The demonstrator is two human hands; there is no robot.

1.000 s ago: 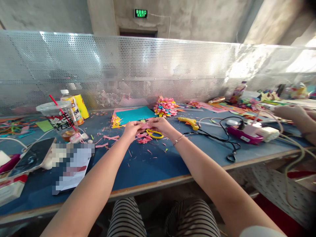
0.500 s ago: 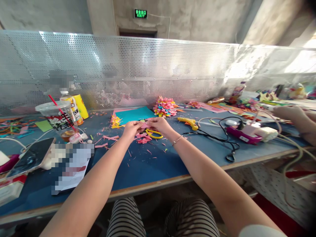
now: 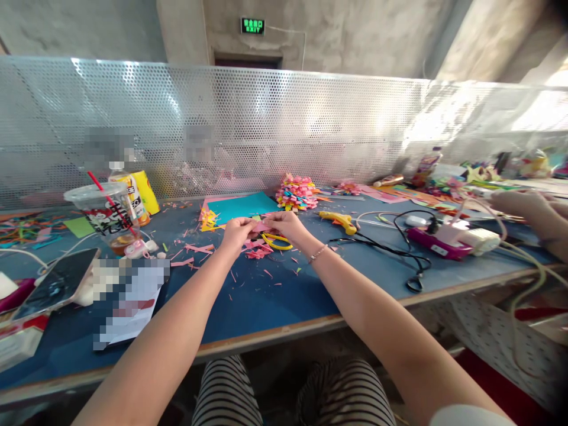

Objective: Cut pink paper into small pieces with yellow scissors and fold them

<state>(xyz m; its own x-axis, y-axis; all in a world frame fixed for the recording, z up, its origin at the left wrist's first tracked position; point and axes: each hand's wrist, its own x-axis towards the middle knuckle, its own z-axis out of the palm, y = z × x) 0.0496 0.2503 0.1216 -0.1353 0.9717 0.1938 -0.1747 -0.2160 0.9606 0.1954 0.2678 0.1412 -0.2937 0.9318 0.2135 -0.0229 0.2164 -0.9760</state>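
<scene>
Between my two hands is a small piece of pink paper (image 3: 261, 226), pinched from both sides. My left hand (image 3: 238, 232) grips its left end, thumb and fingers closed. On the other end are the closed fingers of my right hand (image 3: 286, 225). Below them on the blue table lie yellow-handled scissors (image 3: 278, 245), partly hidden, and a heap of pink paper strips (image 3: 258, 253). Behind my hands are a sheet of turquoise paper (image 3: 242, 206) and, to its right, a bunch of pink paper flowers (image 3: 296, 192).
A yellow glue gun (image 3: 339, 220) lies right of my hands, with black cables (image 3: 402, 253) and a purple power strip (image 3: 437, 244) beyond. On the left stand a plastic cup (image 3: 100, 216) and phones (image 3: 60, 284). Another person's hands (image 3: 519, 201) are at far right. A perforated screen (image 3: 248, 130) closes the back.
</scene>
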